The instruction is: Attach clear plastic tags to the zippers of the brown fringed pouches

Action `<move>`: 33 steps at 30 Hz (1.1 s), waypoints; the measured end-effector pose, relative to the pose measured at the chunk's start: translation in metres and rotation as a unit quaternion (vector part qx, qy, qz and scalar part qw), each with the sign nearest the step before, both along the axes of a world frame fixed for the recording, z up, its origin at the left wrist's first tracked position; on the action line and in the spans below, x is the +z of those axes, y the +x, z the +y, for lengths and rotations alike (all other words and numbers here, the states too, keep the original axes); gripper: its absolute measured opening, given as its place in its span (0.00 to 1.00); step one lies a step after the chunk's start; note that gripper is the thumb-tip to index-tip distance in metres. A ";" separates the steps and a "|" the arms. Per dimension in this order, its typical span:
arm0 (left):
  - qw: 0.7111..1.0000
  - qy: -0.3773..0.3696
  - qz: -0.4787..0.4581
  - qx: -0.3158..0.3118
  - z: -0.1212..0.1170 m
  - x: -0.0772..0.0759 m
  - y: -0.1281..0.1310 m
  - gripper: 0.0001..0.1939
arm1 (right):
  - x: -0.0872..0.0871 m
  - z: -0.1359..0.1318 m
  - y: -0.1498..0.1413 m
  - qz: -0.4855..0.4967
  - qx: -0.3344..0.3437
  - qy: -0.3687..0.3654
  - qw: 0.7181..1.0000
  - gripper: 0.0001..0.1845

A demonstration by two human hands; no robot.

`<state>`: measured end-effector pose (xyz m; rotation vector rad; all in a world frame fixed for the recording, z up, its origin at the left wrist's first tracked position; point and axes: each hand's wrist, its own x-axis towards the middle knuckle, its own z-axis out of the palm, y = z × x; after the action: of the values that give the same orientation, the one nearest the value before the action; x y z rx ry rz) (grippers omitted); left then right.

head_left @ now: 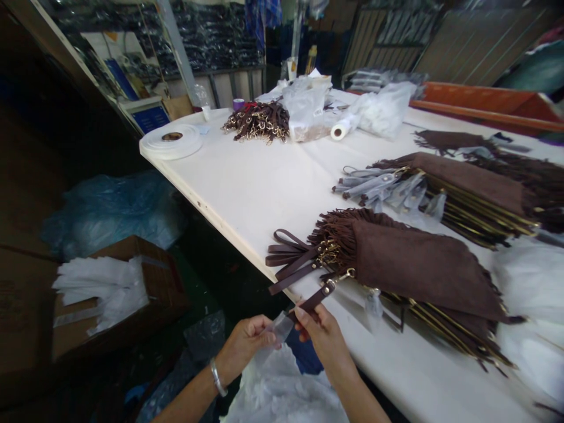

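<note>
Low in the head view, my left hand (252, 342) pinches a small clear plastic sleeve (282, 326). Beside it my right hand (321, 330) grips a brown wrist strap (314, 298), whose lower end meets the sleeve's mouth; how far it is inside I cannot tell. A gold clasp (346, 275) joins this strap to a stack of brown fringed pouches (409, 255) at the table edge. Several other wrist straps (288, 254) hang bare over the edge from the same stack. Another pouch stack behind has straps in plastic sleeves (379, 183).
The white table (247, 194) carries a roll of white tape (171, 141), a heap of straps with gold clasps (259, 120), plastic bags (388, 108) and a white roll (345, 126). On the floor at left stands a cardboard box (118, 294) with white sleeves. An orange tray (489, 106) is at back right.
</note>
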<state>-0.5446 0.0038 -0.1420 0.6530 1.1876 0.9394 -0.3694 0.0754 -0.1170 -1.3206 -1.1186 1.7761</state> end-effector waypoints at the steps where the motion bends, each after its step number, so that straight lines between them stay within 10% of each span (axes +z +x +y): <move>1: 1.000 -0.010 -0.009 0.001 0.002 0.002 0.004 0.18 | -0.001 0.000 0.002 -0.009 0.003 0.011 1.000 0.17; 10: 1.000 0.012 -0.014 -0.025 0.017 0.009 0.032 0.17 | 0.007 0.000 0.018 -0.019 0.023 -0.005 1.000 0.17; 18: 0.987 0.044 0.127 -0.089 0.028 0.016 0.016 0.17 | 0.019 0.036 0.033 0.047 -0.267 0.021 0.962 0.19; 33: 0.998 0.028 0.027 -0.047 0.075 0.018 0.068 0.18 | 0.016 0.042 0.041 0.094 -0.256 -0.032 0.962 0.13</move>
<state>-0.4761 0.0793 -0.1238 0.7769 1.1713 0.8843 -0.3280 0.1177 -0.1011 -1.3014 -0.5514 1.5151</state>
